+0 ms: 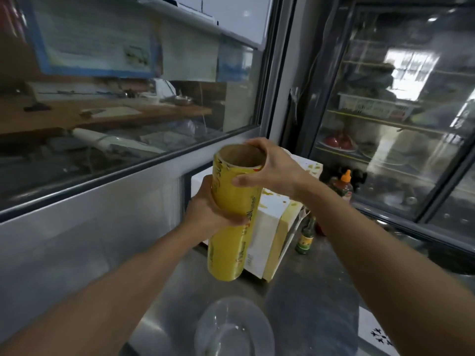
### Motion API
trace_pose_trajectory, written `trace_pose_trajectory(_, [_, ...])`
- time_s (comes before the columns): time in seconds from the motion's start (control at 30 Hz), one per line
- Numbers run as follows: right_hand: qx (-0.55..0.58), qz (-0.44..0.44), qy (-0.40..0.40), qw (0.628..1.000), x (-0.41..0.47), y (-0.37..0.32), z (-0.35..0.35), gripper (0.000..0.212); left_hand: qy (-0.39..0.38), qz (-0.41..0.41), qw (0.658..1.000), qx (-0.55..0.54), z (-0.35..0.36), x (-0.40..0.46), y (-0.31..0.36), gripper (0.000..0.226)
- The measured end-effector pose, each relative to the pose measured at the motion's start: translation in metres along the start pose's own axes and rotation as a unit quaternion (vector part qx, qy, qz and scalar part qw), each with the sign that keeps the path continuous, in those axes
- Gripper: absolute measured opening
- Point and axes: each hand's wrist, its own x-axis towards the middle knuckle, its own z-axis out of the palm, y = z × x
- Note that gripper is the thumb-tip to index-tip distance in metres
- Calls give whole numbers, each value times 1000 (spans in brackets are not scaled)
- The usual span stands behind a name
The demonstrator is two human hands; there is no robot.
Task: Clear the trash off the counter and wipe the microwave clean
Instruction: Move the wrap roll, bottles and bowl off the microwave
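I hold a big yellow roll of cling film point(232, 242) upright in the air in front of the microwave. My left hand point(209, 209) grips its middle from the left. My right hand point(272, 168) grips its open cardboard top end from the right. The white microwave point(267, 227) stands on the steel counter point(308, 299) behind the roll. Yellow stains cover its top and side. The roll hides much of the microwave's left part.
A clear glass lid or bowl point(234, 327) lies on the counter near me. A green bottle point(305, 237) and an orange-capped sauce bottle point(344, 186) stand right of the microwave. A glass window point(128, 119) runs along the left, a glass-door fridge point(398, 111) at the right.
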Motion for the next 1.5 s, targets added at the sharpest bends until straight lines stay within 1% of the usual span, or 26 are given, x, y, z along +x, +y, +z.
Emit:
trace_pose_trajectory(0.13, [-48, -2, -35, 998, 38, 3, 37, 89, 24, -7, 1000, -11, -30, 16, -35, 95])
trace_pose_trajectory(0.27, [-71, 4, -80, 994, 78, 21, 73, 89, 42, -33, 998, -30, -44, 37, -77, 95])
trace_pose_trajectory(0.33, [-71, 6, -98, 993, 96, 32, 89, 90, 50, -46, 997, -20, -48, 48, -95, 95])
trace_pose_trajectory(0.47, [-53, 0, -120, 991, 122, 53, 114, 89, 81, -75, 994, -4, -50, 68, -124, 88])
trace_pose_trajectory(0.53, [-52, -9, -120, 991, 132, 63, 122, 88, 98, -84, 992, -2, -47, 77, -135, 93])
trace_pose_trajectory(0.7, [-48, -22, -132, 990, 151, 82, 136, 92, 139, -75, 987, -11, -40, 90, -159, 92])
trace_pose_trajectory(0.9, [-26, -22, -138, 990, 161, 92, 143, 95, 154, -88, 984, -6, -39, 94, -166, 95])
trace_pose_trajectory(1.1, [-13, -26, -141, 990, 170, 94, 146, 93, 178, -110, 978, 6, -38, 101, -167, 98])
trace_pose_trajectory(1.37, [-6, -24, -144, 989, 165, 101, 149, 97, 209, -104, 969, 83, -30, 98, -165, 101])
trace_pose_trajectory(1.5, [-47, -47, -139, 988, 158, 98, 151, 106, 196, -143, 964, 108, -31, 95, -163, 100])
